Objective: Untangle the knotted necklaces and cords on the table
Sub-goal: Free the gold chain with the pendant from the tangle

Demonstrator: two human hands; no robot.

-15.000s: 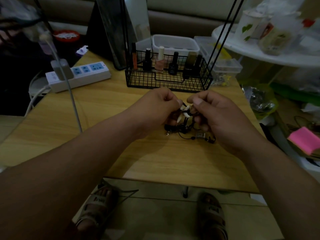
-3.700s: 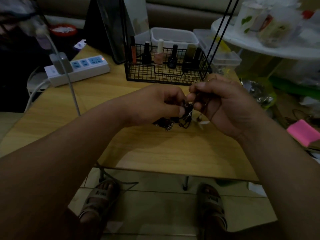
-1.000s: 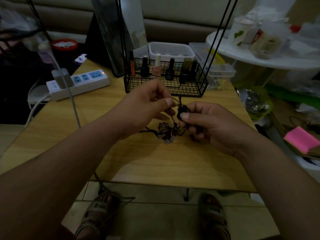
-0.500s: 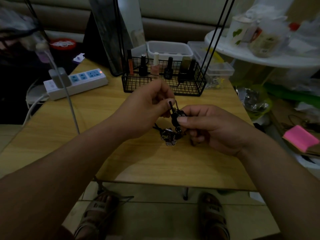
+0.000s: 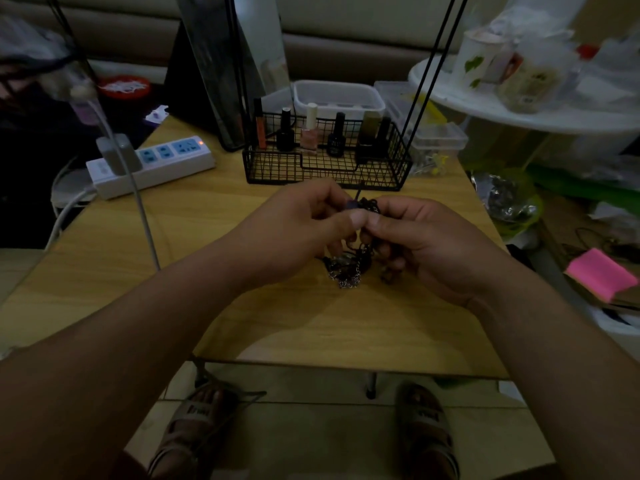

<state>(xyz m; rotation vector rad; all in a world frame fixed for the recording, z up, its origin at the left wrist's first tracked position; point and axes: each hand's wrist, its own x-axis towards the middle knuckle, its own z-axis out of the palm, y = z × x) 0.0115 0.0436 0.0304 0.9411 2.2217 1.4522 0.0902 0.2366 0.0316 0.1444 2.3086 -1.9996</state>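
Note:
A dark tangle of necklaces and cords (image 5: 349, 268) hangs between my hands above the middle of the wooden table (image 5: 277, 323). My left hand (image 5: 301, 230) pinches the top of the tangle, and a short black cord end sticks up above its thumb. My right hand (image 5: 426, 244) pinches the same knot from the right, thumb tip against my left thumb. A beaded chain part droops below the fingers and touches the table. Fingers hide the knot's centre.
A black wire basket (image 5: 325, 161) of nail polish bottles stands just behind my hands. A white power strip (image 5: 152, 164) with a plugged cable lies at the back left. Clear plastic boxes (image 5: 429, 133) sit behind the basket. A white round table (image 5: 519, 112) with clutter stands at the right.
Both hands have closed together on the knot, thumbs now touching. The tangle has lifted a little, with less of it lying on the table.

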